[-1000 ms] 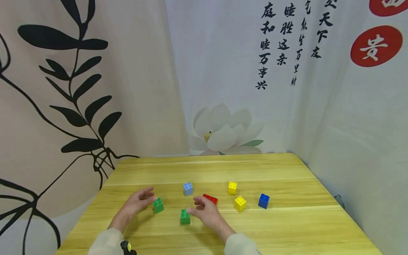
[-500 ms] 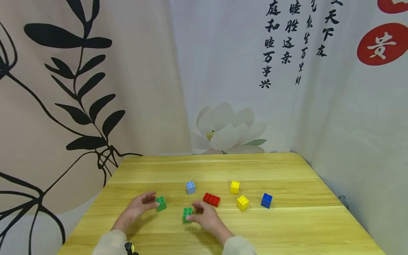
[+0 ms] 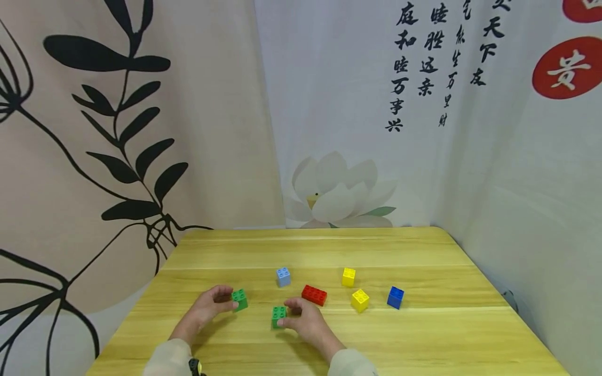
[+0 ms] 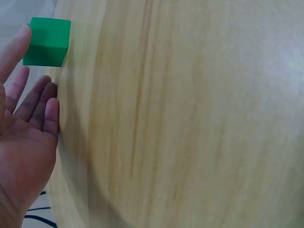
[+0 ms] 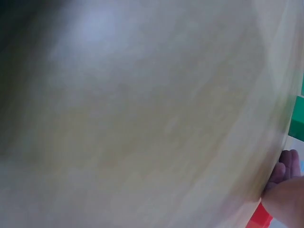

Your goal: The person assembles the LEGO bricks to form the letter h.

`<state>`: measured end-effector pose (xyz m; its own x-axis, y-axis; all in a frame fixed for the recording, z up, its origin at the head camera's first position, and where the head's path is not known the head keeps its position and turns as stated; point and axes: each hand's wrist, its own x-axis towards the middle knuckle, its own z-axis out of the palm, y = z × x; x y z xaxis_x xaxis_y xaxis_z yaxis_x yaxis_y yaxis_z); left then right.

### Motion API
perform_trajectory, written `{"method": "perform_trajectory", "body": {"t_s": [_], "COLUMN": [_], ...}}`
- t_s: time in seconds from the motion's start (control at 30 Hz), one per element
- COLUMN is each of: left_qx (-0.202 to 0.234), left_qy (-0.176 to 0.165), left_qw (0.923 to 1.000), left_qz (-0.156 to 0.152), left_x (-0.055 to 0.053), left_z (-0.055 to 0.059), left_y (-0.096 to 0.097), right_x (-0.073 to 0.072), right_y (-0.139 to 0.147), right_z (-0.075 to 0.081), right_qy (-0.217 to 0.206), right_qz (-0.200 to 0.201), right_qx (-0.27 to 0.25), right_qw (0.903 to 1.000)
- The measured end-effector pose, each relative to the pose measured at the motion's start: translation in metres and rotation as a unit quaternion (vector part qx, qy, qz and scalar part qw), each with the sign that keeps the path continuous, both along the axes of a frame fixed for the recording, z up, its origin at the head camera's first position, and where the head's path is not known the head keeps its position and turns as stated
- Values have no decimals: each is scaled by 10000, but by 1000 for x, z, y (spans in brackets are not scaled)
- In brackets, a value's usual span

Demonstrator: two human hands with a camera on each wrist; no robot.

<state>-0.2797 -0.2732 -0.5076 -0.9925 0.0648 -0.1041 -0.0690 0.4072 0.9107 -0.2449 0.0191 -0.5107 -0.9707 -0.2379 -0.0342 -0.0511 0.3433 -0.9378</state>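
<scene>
My left hand (image 3: 205, 309) is at the left green brick (image 3: 240, 300), its thumb on the near left corner and its index finger behind, pinching it. The left wrist view has this green brick (image 4: 47, 42) by the thumb tip, other fingers loosely bent below. My right hand (image 3: 308, 319) pinches a second green brick (image 3: 278, 317) by its right side, thumb in front and index finger behind. Both bricks appear to stand on the table. In the right wrist view only a bit of the right hand (image 5: 287, 190) shows, with a green brick (image 5: 297, 118) at the edge.
Just beyond the right hand lies a longer red brick (image 3: 314, 295). A light blue brick (image 3: 283, 277) stands behind, two yellow bricks (image 3: 348, 277) and a dark blue brick (image 3: 395, 297) to the right. The wooden table (image 3: 423, 339) meets printed curtains (image 3: 348, 156) at the back.
The right hand has drawn back from over the red brick, uncovering it, and its thumb and finger came onto the near green brick. The left thumb and fingers closed in on the other.
</scene>
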Motion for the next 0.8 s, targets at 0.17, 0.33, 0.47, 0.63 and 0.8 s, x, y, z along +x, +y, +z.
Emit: {"method": "perform_trajectory", "body": {"t_s": [0.17, 0.33, 0.47, 0.63, 0.8], "left_qx": [-35, -89, -139, -261, -221], "left_qy": [90, 133, 100, 114, 61], "left_qw": [9999, 9999, 9998, 9995, 9996], "left_qz": [41, 42, 110, 143, 141], "left_x": [1, 2, 2, 1, 0], "left_z": [0, -1, -1, -1, -2], "left_y": [1, 4, 6, 7, 6], "right_x": [-1, -2, -5, -10, -13], "right_y": [0, 1, 4, 7, 8], "right_z": [-1, -1, 0, -1, -2], "right_qy": [9, 60, 159, 55, -12], "right_qz": [-39, -17, -30, -81, -59], "right_qx": [-29, -87, -133, -173, -98], "right_qw": [10000, 9999, 9998, 9998, 9999]}}
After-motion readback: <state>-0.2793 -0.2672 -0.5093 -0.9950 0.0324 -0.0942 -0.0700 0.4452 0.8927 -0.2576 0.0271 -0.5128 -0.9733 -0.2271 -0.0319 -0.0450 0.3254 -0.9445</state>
